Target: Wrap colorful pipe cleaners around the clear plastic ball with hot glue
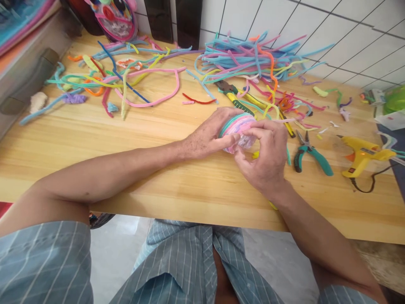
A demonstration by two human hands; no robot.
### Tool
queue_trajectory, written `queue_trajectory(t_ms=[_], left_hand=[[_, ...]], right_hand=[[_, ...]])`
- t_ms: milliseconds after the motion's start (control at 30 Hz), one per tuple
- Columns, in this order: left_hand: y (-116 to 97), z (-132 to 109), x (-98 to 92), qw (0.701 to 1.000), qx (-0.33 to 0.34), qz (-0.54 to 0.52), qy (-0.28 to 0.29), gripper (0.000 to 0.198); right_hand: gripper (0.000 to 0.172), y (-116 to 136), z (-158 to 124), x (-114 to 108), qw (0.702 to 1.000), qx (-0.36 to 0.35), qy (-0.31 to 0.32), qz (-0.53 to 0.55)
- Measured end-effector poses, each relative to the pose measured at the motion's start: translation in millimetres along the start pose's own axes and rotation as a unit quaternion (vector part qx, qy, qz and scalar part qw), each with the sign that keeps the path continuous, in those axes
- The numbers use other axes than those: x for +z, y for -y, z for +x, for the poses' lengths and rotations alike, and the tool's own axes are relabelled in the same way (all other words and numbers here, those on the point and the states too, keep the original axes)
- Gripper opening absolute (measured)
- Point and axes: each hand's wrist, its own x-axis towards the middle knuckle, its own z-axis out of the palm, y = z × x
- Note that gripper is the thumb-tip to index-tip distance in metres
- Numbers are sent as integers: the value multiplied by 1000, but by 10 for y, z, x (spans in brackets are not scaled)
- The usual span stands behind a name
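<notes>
Gripping a pipe-cleaner coil (238,123) from both sides, the person is holding it low over the wooden table (158,177), right of the middle. The left hand (207,135) is curling around the coil's left and back edge, its fingers half closed over the top and its thumb pressing against the near face. The right hand (267,156) is closing on the right side, forefinger and thumb pinching the pink and lilac windings while the other fingers are folding loosely beneath. The coil, wound in pink, teal and lilac, is sitting between the two palms; whether it is touching the wood, I cannot tell. Just beside the right hand, teal-handled pliers (313,157) are lying on the table, and a yellow glue gun (360,153) is resting further right with its cord trailing toward the near edge. Behind the hands, green-and-yellow pliers (234,98) are lying half under a tangled heap of pipe cleaners (253,59) below the white tiled wall (348,38), and a second loose spread (117,76) is sprawling across the far left.
</notes>
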Motion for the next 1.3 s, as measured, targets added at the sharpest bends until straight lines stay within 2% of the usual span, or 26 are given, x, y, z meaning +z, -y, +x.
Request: queue_trajectory(t_ms=[267,433,667,800,1067,1200,1300], left_hand=[[-13,0,-13,1000,-4,-3,0,77],[44,-3,-12,1000,-12,2,-9,73],[81,-21,16,999,-21,10,-34,74],[85,-39,23,999,-28,9,-45,75],[71,-57,20,999,-14,17,-44,70],[81,-59,19,999,-8,18,-42,69],[89,-56,11,999,-8,15,-40,69]], right_hand=[[43,-12,-6,17,1000,6,4,13],[46,-49,-31,10,997,-40,-57,36],[49,-73,-126,35,994,-14,-102,44],[53,-70,-158,130,994,29,-77,75],[85,-103,-179,264,986,69,-49,145],[82,-138,-174,295,979,88,-23,182],[80,-152,-163,312,978,88,-29,189]])
